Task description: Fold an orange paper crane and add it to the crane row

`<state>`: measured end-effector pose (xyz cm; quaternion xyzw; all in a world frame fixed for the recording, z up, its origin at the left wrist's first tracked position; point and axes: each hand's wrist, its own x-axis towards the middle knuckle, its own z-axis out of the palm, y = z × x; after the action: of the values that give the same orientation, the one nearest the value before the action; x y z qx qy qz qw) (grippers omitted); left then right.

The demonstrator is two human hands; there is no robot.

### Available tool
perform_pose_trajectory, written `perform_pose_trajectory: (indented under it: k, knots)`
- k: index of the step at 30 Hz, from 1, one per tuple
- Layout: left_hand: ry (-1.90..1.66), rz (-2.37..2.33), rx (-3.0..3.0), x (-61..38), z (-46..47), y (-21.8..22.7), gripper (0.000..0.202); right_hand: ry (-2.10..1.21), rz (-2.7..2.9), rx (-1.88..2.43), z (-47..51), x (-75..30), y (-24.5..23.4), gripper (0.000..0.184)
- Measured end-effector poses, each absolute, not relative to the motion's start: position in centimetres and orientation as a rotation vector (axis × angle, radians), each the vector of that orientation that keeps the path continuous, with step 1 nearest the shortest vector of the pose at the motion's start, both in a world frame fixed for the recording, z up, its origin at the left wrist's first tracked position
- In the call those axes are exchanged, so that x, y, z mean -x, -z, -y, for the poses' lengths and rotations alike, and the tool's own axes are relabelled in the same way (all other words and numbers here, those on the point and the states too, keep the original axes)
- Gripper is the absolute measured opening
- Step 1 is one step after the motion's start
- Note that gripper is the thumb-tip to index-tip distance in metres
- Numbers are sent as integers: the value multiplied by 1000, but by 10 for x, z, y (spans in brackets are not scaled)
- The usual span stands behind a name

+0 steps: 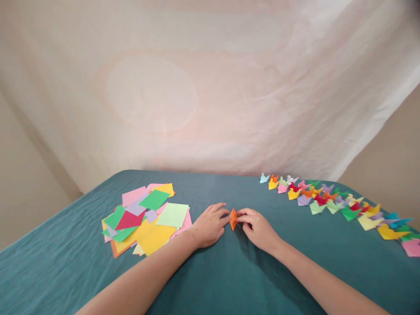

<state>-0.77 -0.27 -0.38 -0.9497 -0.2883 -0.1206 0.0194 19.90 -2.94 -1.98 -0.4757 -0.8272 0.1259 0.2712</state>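
A small orange paper (233, 219), folded into a narrow diamond with a centre crease, lies on the teal cloth between my two hands. My left hand (211, 225) rests on the cloth at its left side, with the index finger and thumb against that edge and the other fingers stretched forward. From the right, my right hand (257, 227) grips the opposite edge between fingertips and thumb. The underside of the paper and the exact fingertip contact are hidden.
Loose coloured paper sheets (154, 234) lie in an overlapping pile to the left. Several folded paper birds (323, 199) stand in slanting rows along the right side. The teal tablecloth (210, 280) covers the table, and a pale hanging sheet (210, 96) closes off the back.
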Motion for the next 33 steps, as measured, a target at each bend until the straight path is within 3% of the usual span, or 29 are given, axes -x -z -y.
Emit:
perform_pose_trajectory:
  k: [5, 17, 33]
  knots:
    - [392, 898, 2958, 7, 2, 5, 40, -386, 1958, 1530, 15, -199, 26, 17]
    - [528, 957, 3016, 8, 1, 9, 36, -358, 2104, 1903, 6, -183, 10, 35]
    - [651, 946, 3032, 7, 3, 5, 31, -458, 2022, 1736, 10, -186, 17, 13]
